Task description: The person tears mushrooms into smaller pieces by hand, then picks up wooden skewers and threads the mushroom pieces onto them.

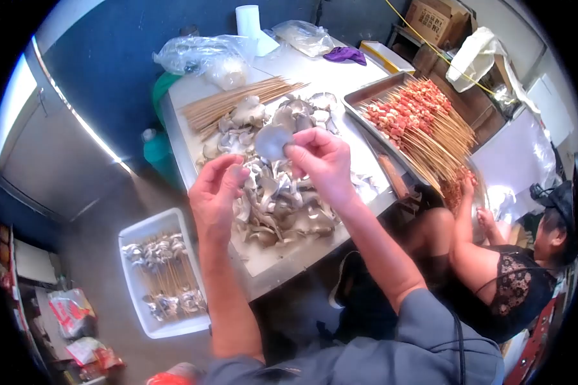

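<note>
My right hand (322,160) pinches a pale grey oyster mushroom (273,142) by its edge, held up above the table. My left hand (218,187) is to the left of it, thumb and fingers curled together; whatever is between them, if anything, I cannot make out. Under both hands a big heap of loose oyster mushrooms (282,199) covers much of the white table (263,266). Behind the heap lies a bundle of bare wooden skewers (228,106), pointing toward the back right.
A metal tray (354,97) of meat skewers (424,115) stands on the right, where another person (514,269) sits with both hands by it. On the floor at left is a white bin (131,282) with mushroom skewers (167,273). Plastic bags (205,54) lie at the back.
</note>
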{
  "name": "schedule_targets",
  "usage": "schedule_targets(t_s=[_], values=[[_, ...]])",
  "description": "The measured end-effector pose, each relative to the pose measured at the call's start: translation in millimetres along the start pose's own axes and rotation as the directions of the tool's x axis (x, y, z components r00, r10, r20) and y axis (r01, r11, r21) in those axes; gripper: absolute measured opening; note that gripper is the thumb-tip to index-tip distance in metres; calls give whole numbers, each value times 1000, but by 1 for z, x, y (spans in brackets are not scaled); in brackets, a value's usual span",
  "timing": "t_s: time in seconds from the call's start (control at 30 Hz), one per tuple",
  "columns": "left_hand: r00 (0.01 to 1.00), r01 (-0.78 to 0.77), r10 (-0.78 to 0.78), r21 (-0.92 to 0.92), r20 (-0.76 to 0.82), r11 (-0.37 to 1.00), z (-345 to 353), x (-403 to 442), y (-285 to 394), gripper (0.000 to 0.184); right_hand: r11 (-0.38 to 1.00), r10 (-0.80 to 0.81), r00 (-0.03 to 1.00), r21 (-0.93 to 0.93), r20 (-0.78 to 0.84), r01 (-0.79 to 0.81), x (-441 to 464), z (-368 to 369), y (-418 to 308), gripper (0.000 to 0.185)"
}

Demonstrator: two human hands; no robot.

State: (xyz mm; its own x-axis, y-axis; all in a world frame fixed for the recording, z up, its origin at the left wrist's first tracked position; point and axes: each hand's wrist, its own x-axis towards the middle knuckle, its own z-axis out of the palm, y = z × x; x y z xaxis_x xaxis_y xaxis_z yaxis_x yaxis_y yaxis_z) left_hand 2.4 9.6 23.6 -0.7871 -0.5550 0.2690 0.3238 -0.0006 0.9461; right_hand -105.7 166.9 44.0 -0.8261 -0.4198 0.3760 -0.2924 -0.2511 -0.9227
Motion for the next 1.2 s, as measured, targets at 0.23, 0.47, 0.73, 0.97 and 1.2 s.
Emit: schedule_targets(t_s=[0.23,0.47,0.73,0.97,1.2], values=[[990,-18,23,-31,143,999,30,-5,14,27,997,-8,1000,74,-1,8,-20,5,1,7],[968,71,-99,127,229,989,54,15,22,17,991,19,998,130,-60,-11,-26,-24,15,14],[926,108,-129,79,355,991,74,24,11,17,979,66,998,192,-19,-61,-21,-46,19,17],[916,78,-153,211,371,974,71,22,9,14,984,78,997,159,14,-79,-19,-45,26,15],[931,110,-170,195,324,975,78,22,-4,15,969,123,991,211,44,-130,-23,-52,25,14]])
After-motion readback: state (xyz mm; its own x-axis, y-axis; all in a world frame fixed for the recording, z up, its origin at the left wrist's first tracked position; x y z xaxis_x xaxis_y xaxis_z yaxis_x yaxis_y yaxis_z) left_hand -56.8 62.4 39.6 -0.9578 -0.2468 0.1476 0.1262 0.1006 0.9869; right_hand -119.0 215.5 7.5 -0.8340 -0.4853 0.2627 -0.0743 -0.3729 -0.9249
